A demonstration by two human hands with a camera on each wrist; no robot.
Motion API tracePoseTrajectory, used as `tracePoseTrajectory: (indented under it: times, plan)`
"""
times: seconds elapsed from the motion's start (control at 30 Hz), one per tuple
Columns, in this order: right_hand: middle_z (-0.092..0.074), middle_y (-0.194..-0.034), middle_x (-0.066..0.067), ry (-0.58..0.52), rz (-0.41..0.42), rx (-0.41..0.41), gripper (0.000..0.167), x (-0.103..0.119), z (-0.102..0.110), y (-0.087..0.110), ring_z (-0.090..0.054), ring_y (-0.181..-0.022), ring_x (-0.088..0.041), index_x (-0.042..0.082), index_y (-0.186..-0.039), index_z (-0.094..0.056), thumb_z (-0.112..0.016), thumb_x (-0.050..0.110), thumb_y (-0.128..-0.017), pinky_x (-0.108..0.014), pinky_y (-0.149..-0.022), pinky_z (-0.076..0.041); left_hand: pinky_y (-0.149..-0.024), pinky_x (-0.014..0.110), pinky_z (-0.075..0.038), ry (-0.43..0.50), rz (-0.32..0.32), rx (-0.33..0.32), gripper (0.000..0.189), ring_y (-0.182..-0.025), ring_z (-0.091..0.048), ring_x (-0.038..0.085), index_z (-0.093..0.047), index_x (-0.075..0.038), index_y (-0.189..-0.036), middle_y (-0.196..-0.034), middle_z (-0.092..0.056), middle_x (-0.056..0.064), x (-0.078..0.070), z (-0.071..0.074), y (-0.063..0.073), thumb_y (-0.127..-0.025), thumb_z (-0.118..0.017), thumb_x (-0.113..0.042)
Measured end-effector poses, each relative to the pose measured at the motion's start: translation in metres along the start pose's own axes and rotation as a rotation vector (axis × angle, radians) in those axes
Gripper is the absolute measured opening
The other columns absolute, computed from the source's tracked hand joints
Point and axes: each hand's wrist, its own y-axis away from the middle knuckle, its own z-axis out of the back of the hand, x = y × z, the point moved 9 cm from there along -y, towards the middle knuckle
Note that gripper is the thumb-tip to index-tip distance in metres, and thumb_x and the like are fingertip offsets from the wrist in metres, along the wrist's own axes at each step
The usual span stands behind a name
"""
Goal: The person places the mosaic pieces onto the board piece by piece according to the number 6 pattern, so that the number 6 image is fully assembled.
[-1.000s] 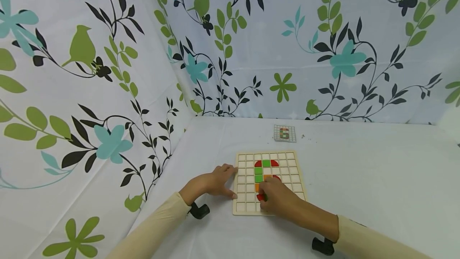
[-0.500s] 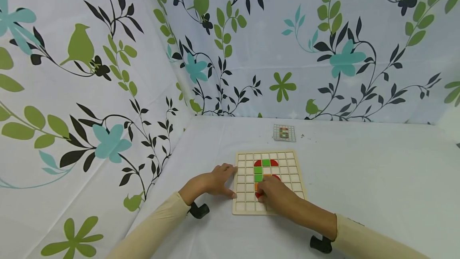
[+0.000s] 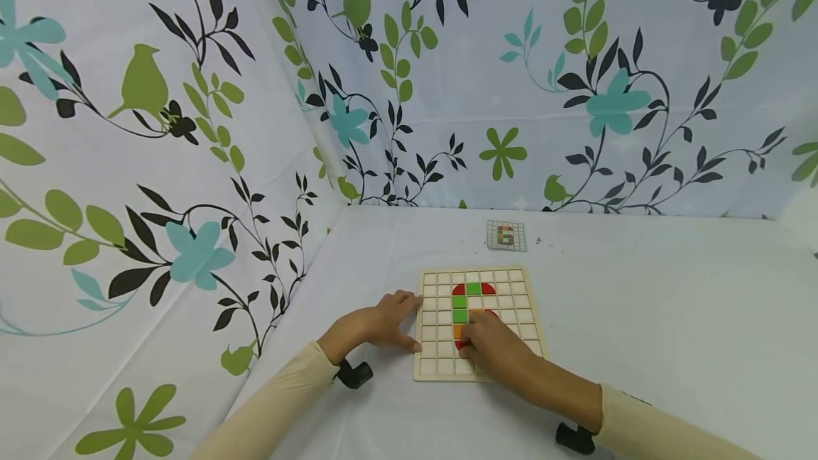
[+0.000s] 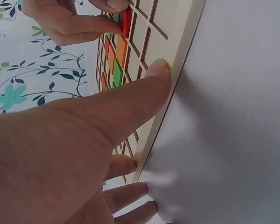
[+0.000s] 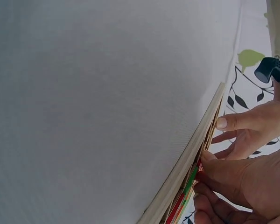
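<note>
A square wooden grid board [image 3: 437, 368] lies on the white table. My left hand [image 3: 387, 321] rests at its left edge, thumb [image 4: 158, 70] pressed on the rim and fingers spread along the side. Over the lower middle of the board, my right hand [image 3: 501, 352] pinches a red tile [image 4: 126, 23] with thumb and curled forefinger, at the square below an orange tile [image 3: 458, 332]. Green tiles [image 3: 460, 316] run up the column above. A green tile [image 3: 473, 289] sits between two rounded red tiles [image 3: 488, 289] in the top line. My right hand hides part of the pattern.
Behind the board lies a small card [image 3: 505, 236] with a grid and a coloured pattern, with tiny dark specks [image 3: 539, 241] beside it. Patterned cloth [image 3: 415, 148] with leaves and birds hangs behind and to the left of the white table [image 3: 652, 304].
The red tile at my right fingertips has shifted slightly up and left, from a tilted position into line under the orange tile. My left hand has stayed at the board's edge.
</note>
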Motion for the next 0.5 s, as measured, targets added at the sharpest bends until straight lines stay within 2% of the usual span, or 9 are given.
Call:
tracePoseTrajectory:
  times: [0.23, 0.5]
  plan:
    - [-0.056, -0.081, 0.004, 0.027, -0.032, 0.004, 0.010, -0.0024, 0.0007, 0.0034, -0.050, -0.080, -0.012, 0.006, -0.082, -0.079, -0.089, 0.006, -0.083, -0.027, -0.071, -0.051, -0.122, 0.051, -0.037, 0.001, -0.001, 0.001, 0.094, -0.155, -0.031, 0.032, -0.032, -0.013, -0.165, -0.168, -0.032, 0.011, 0.0009, -0.0014, -0.0017, -0.092, -0.082, -0.046]
    - [-0.065, -0.090, 0.001, 0.043, -0.079, 0.063, 0.009, -0.0065, 0.0042, 0.0035, -0.054, -0.090, -0.017, 0.005, -0.089, -0.082, -0.088, 0.008, -0.084, -0.036, -0.083, -0.055, -0.122, 0.051, -0.037, -0.002, -0.002, 0.001, 0.093, -0.155, -0.031, 0.032, -0.032, -0.014, -0.165, -0.168, -0.032, 0.011, 0.0006, -0.0003, -0.0004, -0.093, -0.081, -0.046]
